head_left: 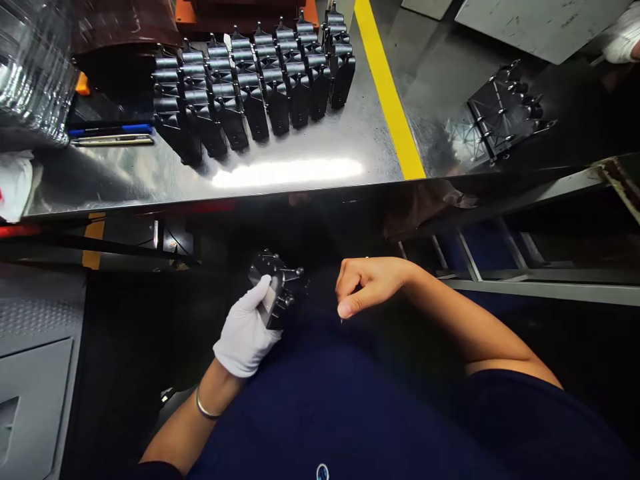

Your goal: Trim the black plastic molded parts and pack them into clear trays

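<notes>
My left hand, in a white glove, is closed round a black plastic part with short pegs along its right side. The thumb lies on the part's face, and the palm hides its lower end. To the right of it, my bare right hand hangs apart from the part, thumb and fingers curled together in a pinch. A tiny thin tip shows below the thumb, too small to name. Both hands are in front of the metal table, below its edge.
Rows of similar black parts stand on the table, left of a yellow stripe. Another black part lies to the right. Pens and clear plastic trays are at the left. Another person's gloved hand shows at the top right.
</notes>
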Tool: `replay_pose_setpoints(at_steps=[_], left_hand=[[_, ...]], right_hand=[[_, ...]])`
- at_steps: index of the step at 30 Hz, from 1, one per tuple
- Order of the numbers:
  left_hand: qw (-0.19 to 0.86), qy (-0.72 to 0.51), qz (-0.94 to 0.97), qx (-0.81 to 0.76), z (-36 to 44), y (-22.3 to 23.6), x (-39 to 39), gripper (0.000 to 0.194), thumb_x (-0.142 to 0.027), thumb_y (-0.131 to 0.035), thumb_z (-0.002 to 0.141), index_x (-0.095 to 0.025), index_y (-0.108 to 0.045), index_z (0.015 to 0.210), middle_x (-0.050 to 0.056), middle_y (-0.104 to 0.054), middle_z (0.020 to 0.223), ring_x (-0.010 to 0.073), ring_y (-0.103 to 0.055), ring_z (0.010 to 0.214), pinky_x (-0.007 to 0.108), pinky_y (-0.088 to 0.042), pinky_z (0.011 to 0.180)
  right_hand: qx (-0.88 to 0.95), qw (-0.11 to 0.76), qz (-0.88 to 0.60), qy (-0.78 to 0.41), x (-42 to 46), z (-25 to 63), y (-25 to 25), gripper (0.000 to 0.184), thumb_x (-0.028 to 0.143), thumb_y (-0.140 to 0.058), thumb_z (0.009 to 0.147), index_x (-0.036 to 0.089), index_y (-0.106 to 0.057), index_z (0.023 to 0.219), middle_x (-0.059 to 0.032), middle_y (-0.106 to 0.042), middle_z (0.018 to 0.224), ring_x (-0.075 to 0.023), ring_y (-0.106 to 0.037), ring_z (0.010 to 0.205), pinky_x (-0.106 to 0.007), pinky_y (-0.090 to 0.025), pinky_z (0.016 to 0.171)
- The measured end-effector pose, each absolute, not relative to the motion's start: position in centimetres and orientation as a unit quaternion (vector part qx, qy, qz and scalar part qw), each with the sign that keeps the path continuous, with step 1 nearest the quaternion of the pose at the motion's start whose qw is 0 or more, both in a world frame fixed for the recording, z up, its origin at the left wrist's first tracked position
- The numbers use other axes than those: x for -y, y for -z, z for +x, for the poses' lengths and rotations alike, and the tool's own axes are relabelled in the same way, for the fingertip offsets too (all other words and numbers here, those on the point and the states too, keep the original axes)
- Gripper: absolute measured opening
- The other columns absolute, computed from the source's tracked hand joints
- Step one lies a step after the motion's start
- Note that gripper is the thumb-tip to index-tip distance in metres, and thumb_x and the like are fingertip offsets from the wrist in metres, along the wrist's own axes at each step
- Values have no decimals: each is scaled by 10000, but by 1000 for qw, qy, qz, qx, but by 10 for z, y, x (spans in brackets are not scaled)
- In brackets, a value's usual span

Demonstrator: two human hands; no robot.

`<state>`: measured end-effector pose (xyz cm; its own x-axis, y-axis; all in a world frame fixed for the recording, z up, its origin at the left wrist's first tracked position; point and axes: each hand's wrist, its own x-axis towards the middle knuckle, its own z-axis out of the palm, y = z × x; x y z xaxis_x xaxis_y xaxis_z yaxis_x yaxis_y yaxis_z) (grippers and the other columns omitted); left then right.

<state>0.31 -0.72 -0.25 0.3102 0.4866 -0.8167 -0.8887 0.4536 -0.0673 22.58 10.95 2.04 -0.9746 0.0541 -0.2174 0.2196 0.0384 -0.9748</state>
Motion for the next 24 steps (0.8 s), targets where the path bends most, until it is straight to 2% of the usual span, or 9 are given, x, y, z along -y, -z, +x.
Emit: replay_pose_setpoints(at_steps=[5,7,12,15,18,20,24], left_hand=[[719,-540,-270,-345,-2,-8,-4,381,-180,-311,992,-180,-691,984,-17,-727,692,60,-694,621,99,-546,663],[718,-550,-261,-338,0,-11,-6,448,-172,-248,1003,-174,-696,992,-10,-715,648,60,-692,605,99,-544,643],[727,-563,-242,-310,3,-8,-4,533,-192,-158,1010,-185,-682,1106,20,-740,712,74,-717,736,98,-537,704],[735,-564,-234,-294,3,-3,-2,517,-196,-158,1008,-206,-619,1242,31,-758,793,81,-717,784,119,-532,779],[732,-554,-239,-317,6,-3,-1,499,-198,-163,1009,-216,-543,1332,37,-762,877,80,-715,772,127,-537,769],[732,-541,-241,-336,10,-5,-1,482,-196,-182,1009,-208,-530,1343,34,-761,877,78,-714,762,118,-540,737],[730,-520,-263,-357,14,-11,-2,449,-209,-227,1012,-185,-593,1271,0,-745,750,70,-709,727,91,-531,703]], right_hand=[[-687,-235,344,596,-90,202,-7,524,556,-450,917,113,-723,851,16,-486,603,-83,-433,565,-232,-376,547],[-653,-311,387,572,-77,186,1,476,559,-498,891,142,-723,842,7,-512,655,-97,-480,623,-241,-409,591],[-591,-361,417,588,-55,160,14,421,549,-576,844,153,-692,762,-7,-564,695,-111,-532,649,-246,-434,600],[-548,-357,423,626,-47,154,15,409,538,-576,845,151,-657,739,-3,-575,666,-112,-528,619,-246,-443,585],[-505,-375,449,634,-39,150,17,397,541,-584,835,158,-636,743,-1,-585,654,-116,-522,601,-246,-448,565],[-490,-411,472,607,-33,146,19,395,544,-588,831,160,-627,746,2,-574,652,-112,-507,592,-241,-443,558],[-482,-473,490,551,-22,136,25,426,562,-532,859,163,-609,732,4,-536,646,-103,-474,588,-226,-423,547]])
